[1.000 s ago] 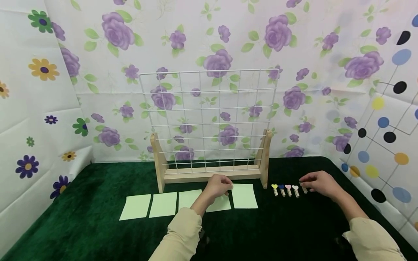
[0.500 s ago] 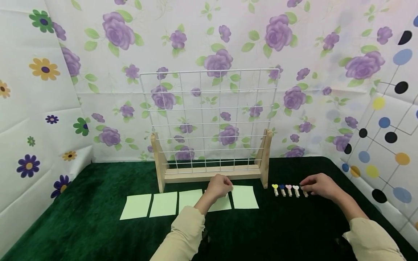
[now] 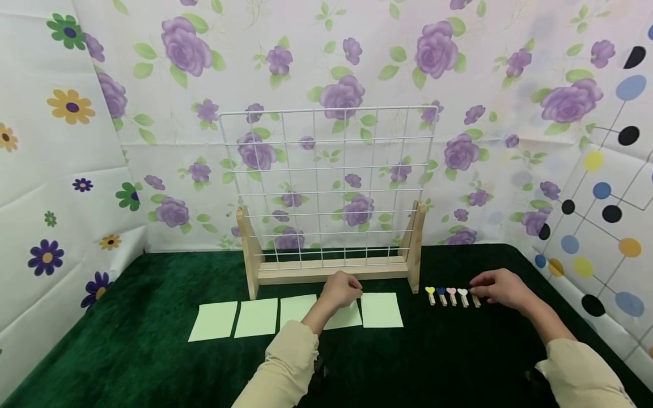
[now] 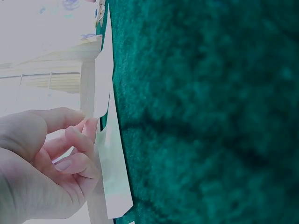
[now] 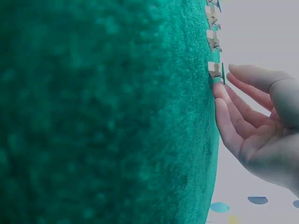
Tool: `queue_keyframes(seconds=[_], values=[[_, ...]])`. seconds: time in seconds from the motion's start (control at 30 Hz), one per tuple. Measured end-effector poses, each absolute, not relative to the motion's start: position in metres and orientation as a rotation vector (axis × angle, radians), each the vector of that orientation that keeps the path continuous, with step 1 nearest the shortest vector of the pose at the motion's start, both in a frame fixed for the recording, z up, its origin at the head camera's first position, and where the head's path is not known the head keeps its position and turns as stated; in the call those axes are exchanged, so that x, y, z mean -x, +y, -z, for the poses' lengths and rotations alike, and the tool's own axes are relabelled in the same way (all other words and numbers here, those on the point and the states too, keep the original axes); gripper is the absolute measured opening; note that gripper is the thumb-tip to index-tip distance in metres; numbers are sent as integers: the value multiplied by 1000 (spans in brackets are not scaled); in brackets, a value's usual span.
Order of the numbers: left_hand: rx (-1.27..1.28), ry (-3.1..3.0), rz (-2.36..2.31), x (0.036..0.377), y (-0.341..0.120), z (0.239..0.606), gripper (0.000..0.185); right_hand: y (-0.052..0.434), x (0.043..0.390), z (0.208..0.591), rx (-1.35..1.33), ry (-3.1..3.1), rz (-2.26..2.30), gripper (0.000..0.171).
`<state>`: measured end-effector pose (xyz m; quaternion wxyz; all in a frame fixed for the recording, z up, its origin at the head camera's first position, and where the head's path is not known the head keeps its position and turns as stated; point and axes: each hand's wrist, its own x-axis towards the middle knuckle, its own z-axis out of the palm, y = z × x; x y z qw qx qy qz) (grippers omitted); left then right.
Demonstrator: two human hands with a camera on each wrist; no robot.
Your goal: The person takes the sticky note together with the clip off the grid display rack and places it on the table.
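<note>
Several pale green paper sheets lie in a row on the green cloth; my left hand (image 3: 356, 293) rests on the fourth sheet (image 3: 346, 319). In the left wrist view the curled thumb and fingers (image 4: 80, 140) of my left hand (image 4: 89, 127) pinch that sheet's (image 4: 113, 172) edge. Right of the sheets lies a row of small wooden clothespins with heart heads: yellow (image 3: 430, 295), blue (image 3: 441, 296), pink (image 3: 452, 296), white (image 3: 463, 297). My right hand (image 3: 475, 292) touches the rightmost pin (image 3: 476, 301). In the right wrist view my right hand (image 5: 224, 79) has nearly straight fingers (image 5: 229, 114) at that pin (image 5: 214, 69), which lies on the cloth.
A white wire grid (image 3: 326, 181) stands upright in a wooden base (image 3: 326, 271) just behind the sheets. Flower-patterned sheeting walls the space at the back and left, dotted sheeting at the right. Bare green cloth (image 3: 433, 357) stretches in front of the pins.
Almost nothing. Both hands stay where they were, the left on the sheet and the right at the last pin; the head view has shifted slightly.
</note>
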<state>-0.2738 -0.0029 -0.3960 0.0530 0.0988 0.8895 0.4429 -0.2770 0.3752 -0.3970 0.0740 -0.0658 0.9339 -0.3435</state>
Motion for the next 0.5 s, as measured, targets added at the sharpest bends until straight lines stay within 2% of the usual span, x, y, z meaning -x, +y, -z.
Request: queue_keyframes(seconds=[0.23, 0.5], values=[[-454, 2676, -1332, 272, -19, 395, 15, 375, 276, 395, 257, 2918, 955, 34], [-638, 2809, -1272, 265, -49, 393, 25, 357, 268, 388, 349, 3092, 857, 31]])
